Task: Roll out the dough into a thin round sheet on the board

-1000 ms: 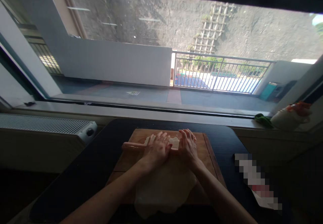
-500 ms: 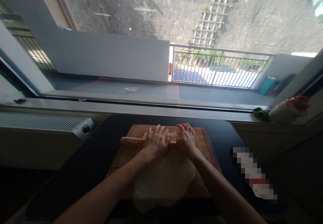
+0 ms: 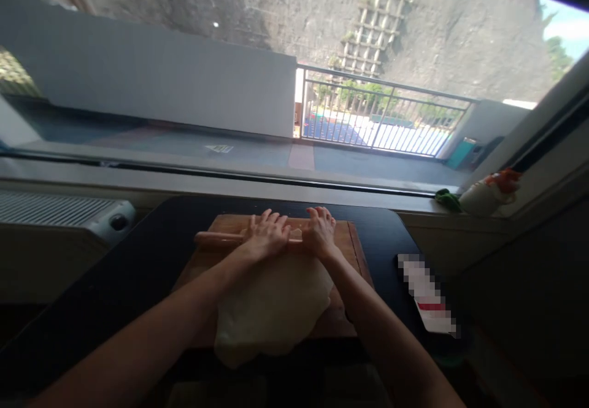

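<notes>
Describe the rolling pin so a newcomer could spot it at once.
On the dark table lies a wooden board with a pale sheet of dough. Near the board's far edge, the left hand and right hand rest on the rolling pin. Unlike the flat board and dough, it is a rounded rod.

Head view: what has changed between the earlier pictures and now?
The pin has rolled slightly away from the person, toward the far edge of the board, with the left hand and right hand moving along on it. The camera has turned, so the whole scene sits further left and higher. Nothing was grasped or released; the dough still overhangs the board's near edge.
</notes>
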A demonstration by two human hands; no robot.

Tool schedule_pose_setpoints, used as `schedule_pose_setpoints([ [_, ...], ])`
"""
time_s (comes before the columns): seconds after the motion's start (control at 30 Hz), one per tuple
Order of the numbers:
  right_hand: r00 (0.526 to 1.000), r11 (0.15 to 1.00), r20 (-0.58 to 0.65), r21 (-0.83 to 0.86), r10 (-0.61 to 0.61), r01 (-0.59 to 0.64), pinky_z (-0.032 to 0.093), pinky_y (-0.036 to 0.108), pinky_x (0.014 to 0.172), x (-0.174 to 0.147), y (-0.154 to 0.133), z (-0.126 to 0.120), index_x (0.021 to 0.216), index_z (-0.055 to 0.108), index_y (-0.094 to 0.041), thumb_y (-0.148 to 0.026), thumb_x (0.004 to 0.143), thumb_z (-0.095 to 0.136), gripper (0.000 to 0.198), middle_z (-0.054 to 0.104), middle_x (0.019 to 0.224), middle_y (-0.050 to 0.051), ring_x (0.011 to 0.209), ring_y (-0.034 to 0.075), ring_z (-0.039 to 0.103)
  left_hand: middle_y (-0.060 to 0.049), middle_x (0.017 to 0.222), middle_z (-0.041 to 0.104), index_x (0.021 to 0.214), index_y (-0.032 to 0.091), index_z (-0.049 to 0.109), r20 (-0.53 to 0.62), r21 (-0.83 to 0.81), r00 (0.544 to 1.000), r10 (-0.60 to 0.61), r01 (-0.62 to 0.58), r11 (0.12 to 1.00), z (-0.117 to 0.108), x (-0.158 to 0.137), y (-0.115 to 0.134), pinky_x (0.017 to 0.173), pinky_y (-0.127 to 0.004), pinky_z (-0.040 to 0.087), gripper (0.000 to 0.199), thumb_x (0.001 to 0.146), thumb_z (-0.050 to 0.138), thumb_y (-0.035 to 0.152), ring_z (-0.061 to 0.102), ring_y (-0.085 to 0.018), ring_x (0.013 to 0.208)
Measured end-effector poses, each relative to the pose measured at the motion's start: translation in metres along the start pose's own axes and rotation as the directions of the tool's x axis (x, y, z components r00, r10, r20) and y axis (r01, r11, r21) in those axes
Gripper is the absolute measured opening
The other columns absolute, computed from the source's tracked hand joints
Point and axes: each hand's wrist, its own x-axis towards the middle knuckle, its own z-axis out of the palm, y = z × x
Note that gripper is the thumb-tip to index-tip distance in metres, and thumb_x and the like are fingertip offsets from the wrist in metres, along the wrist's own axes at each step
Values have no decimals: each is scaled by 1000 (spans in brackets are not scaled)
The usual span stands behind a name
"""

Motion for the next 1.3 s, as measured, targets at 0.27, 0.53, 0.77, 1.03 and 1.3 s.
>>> schedule_pose_setpoints([
  [0.27,999,1000,43,-23,-12,13,30,39,97,24,2,7,123,49,-17,-21,77,46,47,50,123,11,119,26,38,-9,128,52,118,23,53,1,-36,995,-104,104,994,-7,20,1,102,-56,21,44,89,25,43,30,-27,129],
  [0.53,998,999,43,-38,-38,39,34,36,93,22,6,12,121,51,-17,-22,78,43,44,49,125,10,114,26,43,-11,122,55,108,20,57,-58,-64,996,-74,70,995,1,14,-3,101,-56,23,44,87,27,45,34,-29,125],
  [0.77,999,998,26,-52,-20,21,35,35,92,20,5,11,119,53,-17,-24,79,42,42,49,124,10,112,25,45,-11,122,55,110,21,57,-78,-73,995,-66,61,995,5,15,-4,100,-55,24,46,87,25,45,34,-29,125],
  [1.03,1000,999,17,-45,-23,24,35,34,91,18,4,10,119,53,-17,-23,78,42,42,50,123,10,111,25,46,-9,122,55,108,21,58,-55,-72,996,-75,71,995,-2,12,-1,101,-54,24,44,87,26,45,34,-28,125],
  [1.3,1000,999,-19,-33,-20,20,35,31,91,18,4,12,119,53,-17,-22,79,44,42,52,122,8,110,23,46,-9,122,56,109,22,57,-66,-58,995,-71,67,996,-2,10,-1,101,-53,25,43,87,27,43,35,-27,124],
])
